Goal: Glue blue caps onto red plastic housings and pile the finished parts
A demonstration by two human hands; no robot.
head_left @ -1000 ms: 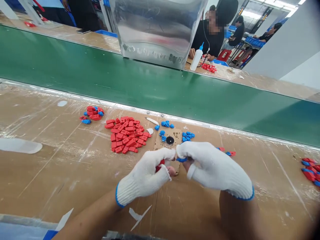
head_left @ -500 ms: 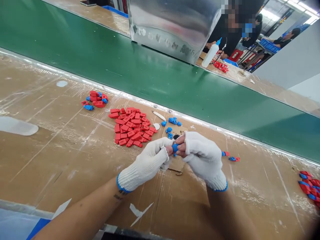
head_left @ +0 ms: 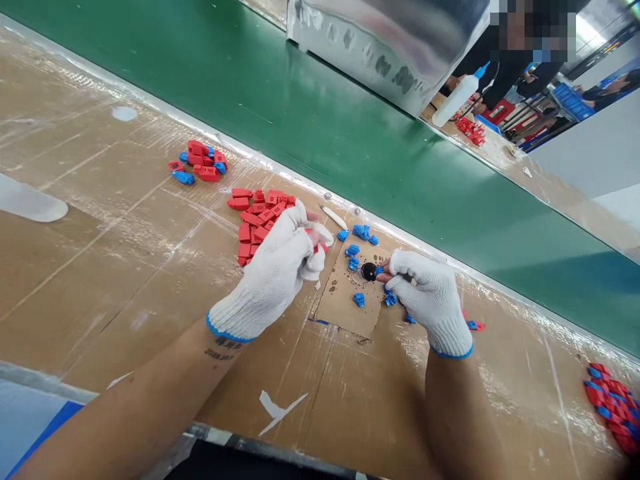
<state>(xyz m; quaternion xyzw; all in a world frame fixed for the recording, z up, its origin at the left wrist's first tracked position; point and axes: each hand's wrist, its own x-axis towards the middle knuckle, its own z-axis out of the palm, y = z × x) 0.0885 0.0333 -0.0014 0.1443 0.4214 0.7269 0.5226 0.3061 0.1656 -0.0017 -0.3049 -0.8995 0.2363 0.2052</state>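
My left hand (head_left: 273,263), in a white glove with bare fingertips, is closed on a red plastic piece (head_left: 321,249) beside a pile of red pieces (head_left: 253,220) and hides part of that pile. My right hand (head_left: 427,290), gloved the same way, pinches a small blue piece (head_left: 380,272) against or just over a round black spot (head_left: 369,271). That spot lies on a stained cardboard sheet (head_left: 345,307). Several loose blue pieces (head_left: 359,300) lie about on and around the cardboard.
A white pen-like tool (head_left: 334,217) lies behind the cardboard. Mixed red and blue pieces form groups at left (head_left: 200,162) and far right (head_left: 613,403). Beyond runs a green belt (head_left: 240,110) with a metal housing (head_left: 370,53) over it. People stand across, near a white bottle (head_left: 456,100).
My hands have parted: the left moved up-left and took a red piece, while the right moved right with the blue piece to the black spot. The camera view has tilted.
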